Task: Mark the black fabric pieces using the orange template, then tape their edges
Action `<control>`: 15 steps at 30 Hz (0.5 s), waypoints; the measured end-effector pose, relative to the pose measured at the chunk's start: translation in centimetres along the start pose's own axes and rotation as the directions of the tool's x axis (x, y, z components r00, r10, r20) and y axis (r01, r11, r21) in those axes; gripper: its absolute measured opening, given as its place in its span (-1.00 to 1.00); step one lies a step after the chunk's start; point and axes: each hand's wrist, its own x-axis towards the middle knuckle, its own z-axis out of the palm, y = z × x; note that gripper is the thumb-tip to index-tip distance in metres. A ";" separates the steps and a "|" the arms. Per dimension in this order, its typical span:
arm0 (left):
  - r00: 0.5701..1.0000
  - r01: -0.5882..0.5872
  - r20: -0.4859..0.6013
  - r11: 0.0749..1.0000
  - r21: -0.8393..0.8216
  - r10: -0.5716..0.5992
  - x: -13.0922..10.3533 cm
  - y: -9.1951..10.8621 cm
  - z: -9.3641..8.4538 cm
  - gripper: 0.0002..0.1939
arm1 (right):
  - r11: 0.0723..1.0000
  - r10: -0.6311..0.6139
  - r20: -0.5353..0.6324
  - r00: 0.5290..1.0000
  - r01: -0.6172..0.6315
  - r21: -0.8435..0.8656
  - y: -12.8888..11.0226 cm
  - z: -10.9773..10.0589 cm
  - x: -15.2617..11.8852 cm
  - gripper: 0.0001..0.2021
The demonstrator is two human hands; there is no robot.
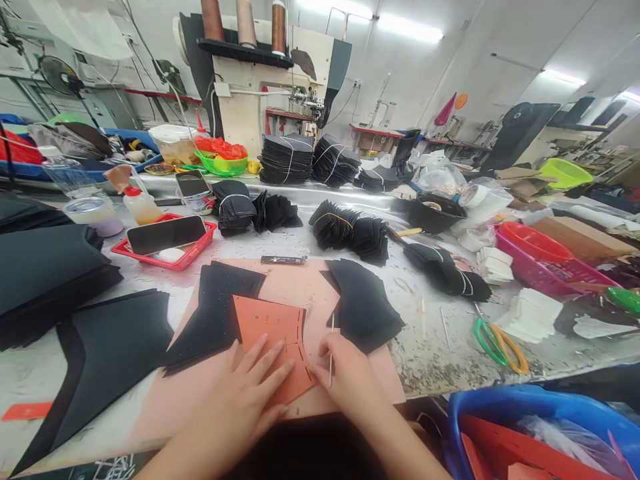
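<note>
**Orange template pinned flat, marking tool poised at its right edge**

The orange template (273,340), a curved card with rows of small slots, lies at the lower centre of the frame on a pink cutting mat (300,283). The left hand (240,400) presses down on it with fingers spread flat, grasping nothing. The right hand (347,377) pinches a thin silver marking pen (331,353), held upright just beside the template's right edge.

Judging by the layout, the work looks mid-way. A pile of black cut pieces (215,313) sits to the left of the template, partly under it, and another black pile (365,303) sits to the right. Bundles of black pieces tied with bands (350,233) fill the middle of the frame. Which pile is finished and which is waiting cannot be told.

It is hard to make out whether a black piece lies beneath the template, or whether any marks have been made. The pen tip is too thin to see touching. Both forearms are cut off at the bottom edge. Green and yellow scissors (500,343) lie at the right.
</note>
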 end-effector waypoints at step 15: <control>0.991 -0.050 -0.124 0.998 0.038 0.054 0.0 -0.8 1.3 -0.49 | 0.977 -0.182 -0.013 0.983 0.183 0.107 1.0 0.8 -2.3 -0.83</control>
